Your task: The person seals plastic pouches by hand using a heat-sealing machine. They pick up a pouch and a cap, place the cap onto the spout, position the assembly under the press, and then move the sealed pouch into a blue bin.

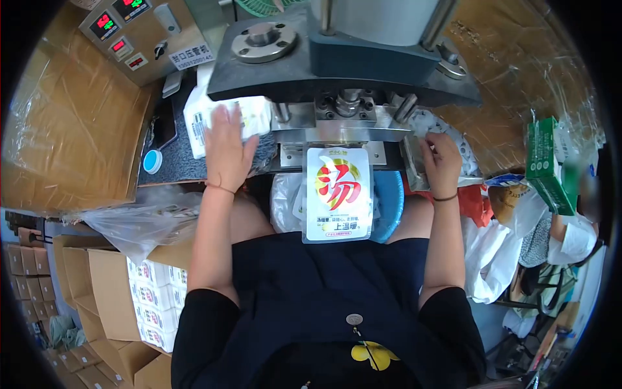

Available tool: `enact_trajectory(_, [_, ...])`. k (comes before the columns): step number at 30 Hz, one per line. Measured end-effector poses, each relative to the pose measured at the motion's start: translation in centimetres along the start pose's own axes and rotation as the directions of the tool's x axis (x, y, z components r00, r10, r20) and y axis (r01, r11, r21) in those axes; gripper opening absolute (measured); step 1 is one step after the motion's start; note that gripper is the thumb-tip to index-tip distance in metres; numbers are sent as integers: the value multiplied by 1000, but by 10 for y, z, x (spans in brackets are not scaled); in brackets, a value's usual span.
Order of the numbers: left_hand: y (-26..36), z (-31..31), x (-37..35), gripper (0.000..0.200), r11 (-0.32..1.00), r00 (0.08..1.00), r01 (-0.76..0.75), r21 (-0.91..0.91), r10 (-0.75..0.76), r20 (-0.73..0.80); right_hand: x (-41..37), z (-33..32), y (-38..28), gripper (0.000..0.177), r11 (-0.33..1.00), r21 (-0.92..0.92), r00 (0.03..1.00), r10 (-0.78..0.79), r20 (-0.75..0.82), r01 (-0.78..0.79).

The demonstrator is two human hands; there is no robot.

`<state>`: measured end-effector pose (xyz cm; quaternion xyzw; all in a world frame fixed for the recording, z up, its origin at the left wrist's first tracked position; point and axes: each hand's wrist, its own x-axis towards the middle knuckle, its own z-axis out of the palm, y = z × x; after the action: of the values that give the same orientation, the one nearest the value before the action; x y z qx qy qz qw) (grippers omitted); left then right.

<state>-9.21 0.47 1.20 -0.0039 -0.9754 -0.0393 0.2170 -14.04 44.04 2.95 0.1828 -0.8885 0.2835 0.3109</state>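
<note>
A white pouch (338,223) with a large red character on its front hangs upright at the front of the press jaws (350,134); neither hand touches it. My left hand (225,146) is stretched flat, slightly blurred, over a pile of white printed pouches (256,117) on the dark mat. To the right of the jaws, my right hand (444,157) has its fingers curled in beside a metal block (413,162) and a tray of small pale pieces (461,144). Whatever its fingertips pinch, if anything, is too small to make out.
A control box (146,39) with lit displays stands at upper left. A phone (164,123) and a blue-lidded jar (152,161) lie on the mat. Below the press is a blue basin (389,207). Cardboard shields both sides; a green box (544,162) sits at right.
</note>
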Motion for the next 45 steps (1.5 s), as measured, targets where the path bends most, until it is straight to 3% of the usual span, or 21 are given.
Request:
enact_trajectory(1, [-3,3,-10,70,996,995,-69,61,64,82,1,-7,-4,13,994,-38,995,-101,-6,101])
enact_trajectory(4, [13,-17,-48,63,979,968,-200,-45,204,148,-13,-23,-27,15,979,197,997,68,-48,-57])
enact_trajectory(5, [12,-15,-59,47,972,965,-232,-42,235,118,-22,-25,-25,18,934,328,987,160,-29,-142])
enact_trajectory(6, [6,-10,-66,32,946,978,-209,-246,205,-41,-24,-27,-34,19,847,482,971,238,36,-225])
enact_trajectory(8, [4,-21,-77,30,845,998,-33,-533,4,-55,-28,-28,-67,20,580,716,911,361,201,-388])
enact_trajectory(9, [3,-25,-81,22,534,963,261,-804,-204,178,-32,-22,-71,21,645,683,938,277,209,-343])
enact_trajectory(10, [28,-37,-76,21,54,902,342,-938,-298,312,-34,-11,-87,19,630,728,962,147,229,-270])
enact_trajectory(11, [30,-37,-79,17,123,925,352,-928,-199,324,-37,-2,-89,20,715,673,966,14,257,-190])
enact_trajectory(13, [40,-34,-84,12,288,937,345,-893,-51,345,-29,-5,-122,10,706,655,928,9,372,-269])
enact_trajectory(14, [52,-30,-85,12,381,936,328,-865,-8,352,-23,-3,-126,8,705,662,934,2,358,-255])
enact_trajectory(15, [66,-26,-85,13,329,944,303,-894,23,328,-16,-2,-130,8,704,668,939,-5,344,-241])
enact_trajectory(16, [78,-33,-82,14,445,936,292,-847,48,348,-9,2,-130,12,677,705,964,28,265,-213])
enact_trajectory(21, [119,-46,-82,23,138,806,538,-831,204,556,14,-8,-138,13,788,608,876,-219,430,-102])
enact_trajectory(24, [133,-41,-86,29,-159,690,715,-681,321,649,17,-12,-118,16,899,416,868,-312,386,138])
enact_trajectory(28, [148,-48,-85,29,-315,586,810,-495,476,656,16,-28,-108,22,874,485,721,-325,612,-18])
enact_trajectory(29, [148,-36,-88,27,-280,576,814,-509,502,645,15,-33,-103,25,895,440,765,-335,550,76])
enact_trajectory(31, [143,-26,-85,25,-279,590,805,-524,476,652,20,-40,-89,25,998,44,893,-67,444,53])
enact_trajectory(33, [133,-27,-75,27,-275,562,826,-492,460,687,23,-40,-50,27,936,-351,944,91,318,28])
enact_trajectory(37, [112,-11,-38,26,-345,600,797,-495,363,713,18,-25,-8,31,893,-441,827,180,532,90])
enact_trajectory(40, [103,-3,-21,29,-330,601,799,-503,414,684,13,-12,-7,28,949,-306,871,83,485,80])
enact_trajectory(45, [101,0,-29,29,-272,676,736,-620,273,684,-5,0,16,38,979,-202,949,76,306,-14])
